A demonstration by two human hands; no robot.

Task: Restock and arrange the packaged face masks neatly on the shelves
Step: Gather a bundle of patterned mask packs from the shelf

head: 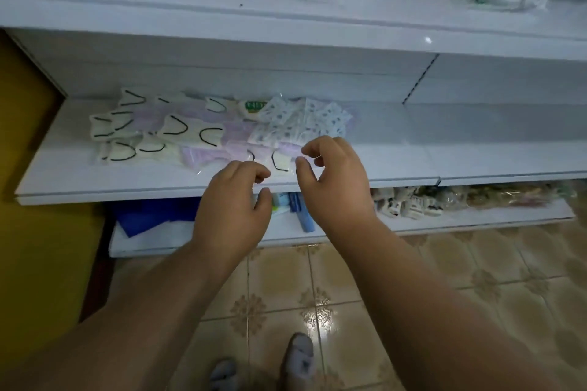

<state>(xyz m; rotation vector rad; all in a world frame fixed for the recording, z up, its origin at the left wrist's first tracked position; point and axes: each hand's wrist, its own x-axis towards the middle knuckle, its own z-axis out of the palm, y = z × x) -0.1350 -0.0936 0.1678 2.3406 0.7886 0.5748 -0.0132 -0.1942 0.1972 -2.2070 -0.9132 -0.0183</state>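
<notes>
While both hands hover over the middle shelf [397, 165], left hand [233, 200] and right hand [333, 178] have fingers loosely curled, holding nothing clearly. Packaged face masks [197, 133] lie in a loose overlapping spread on the shelf's left part. Step looks like arranging; next move calls for gripping the nearest clear packet's edge and squaring it.

a small shop, most likely: white tiered display shelves [222, 181] hold piles of packaged face masks [178, 130], more wrapped goods [413, 200] below, over a patterned tile floor [317, 295].
</notes>
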